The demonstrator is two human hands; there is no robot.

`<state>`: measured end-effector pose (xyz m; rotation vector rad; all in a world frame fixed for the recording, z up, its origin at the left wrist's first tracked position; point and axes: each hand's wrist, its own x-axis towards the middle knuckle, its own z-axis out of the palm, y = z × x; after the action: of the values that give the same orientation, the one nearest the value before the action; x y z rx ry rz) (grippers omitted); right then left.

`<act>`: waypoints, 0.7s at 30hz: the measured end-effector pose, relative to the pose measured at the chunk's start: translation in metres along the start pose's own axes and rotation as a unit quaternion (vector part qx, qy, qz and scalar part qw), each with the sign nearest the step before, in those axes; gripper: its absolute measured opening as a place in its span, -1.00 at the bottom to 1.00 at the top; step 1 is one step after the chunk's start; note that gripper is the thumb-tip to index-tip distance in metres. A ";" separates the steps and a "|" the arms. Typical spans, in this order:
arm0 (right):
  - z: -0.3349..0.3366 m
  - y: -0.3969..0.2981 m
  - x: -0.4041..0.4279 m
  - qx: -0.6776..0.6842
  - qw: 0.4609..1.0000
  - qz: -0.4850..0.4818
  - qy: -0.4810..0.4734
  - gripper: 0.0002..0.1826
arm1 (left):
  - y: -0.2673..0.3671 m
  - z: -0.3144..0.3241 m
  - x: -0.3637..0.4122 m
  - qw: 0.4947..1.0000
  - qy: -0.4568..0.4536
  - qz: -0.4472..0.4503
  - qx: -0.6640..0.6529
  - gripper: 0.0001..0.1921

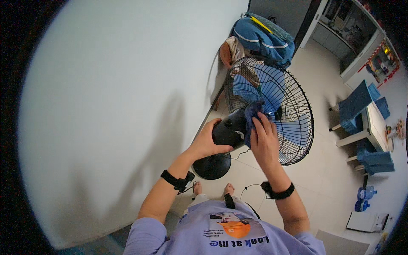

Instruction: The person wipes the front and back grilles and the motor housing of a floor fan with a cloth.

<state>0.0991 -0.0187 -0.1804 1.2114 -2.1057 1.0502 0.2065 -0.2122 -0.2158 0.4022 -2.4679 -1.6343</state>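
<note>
A standing electric fan rises before me, with a black wire guard [296, 92] around light blue blades [271, 83]. My left hand [207, 138] grips the rear of its black motor housing [228, 130], thumb below and fingers on top. In my right hand [264, 134] is a dark blue cloth [251, 119], pressed against the front of the housing beside the back of the guard. The fan's round black base [212, 166] stands on the floor under my left hand. Part of the housing is hidden by the cloth.
A pale wall [111, 95] runs close along my left. Behind the fan sits a blue bag [264, 38]. To the right are a table [377, 124] and blue-covered chairs [355, 102], with blue water bottles [363, 199] nearer. A thin cable [239, 156] hangs behind the guard.
</note>
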 end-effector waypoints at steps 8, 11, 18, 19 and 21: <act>0.034 0.007 0.085 -0.102 0.951 0.032 -0.290 -0.82 | 0.011 0.005 0.001 0.999 -0.001 0.051 0.013 0.09; 0.059 0.019 0.121 -0.060 0.885 0.038 -0.460 -0.78 | 0.008 0.013 -0.002 0.997 0.003 0.013 -0.070 0.20; 0.094 -0.019 0.151 -0.050 0.755 0.015 -0.654 -0.72 | 0.003 0.025 -0.005 0.992 0.114 0.036 -0.026 0.41; 0.092 -0.027 0.153 -0.062 0.743 0.001 -0.667 -0.72 | 0.001 0.026 -0.006 0.992 0.121 0.036 -0.027 0.42; 0.086 -0.045 0.150 -0.066 0.747 -0.015 -0.662 -0.73 | -0.003 0.029 -0.008 0.991 0.127 0.037 -0.029 0.43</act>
<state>0.0626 -0.1768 -0.1059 2.2714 -2.9563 -0.2365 0.2065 -0.1855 -0.2298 0.4743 -2.2178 -1.5167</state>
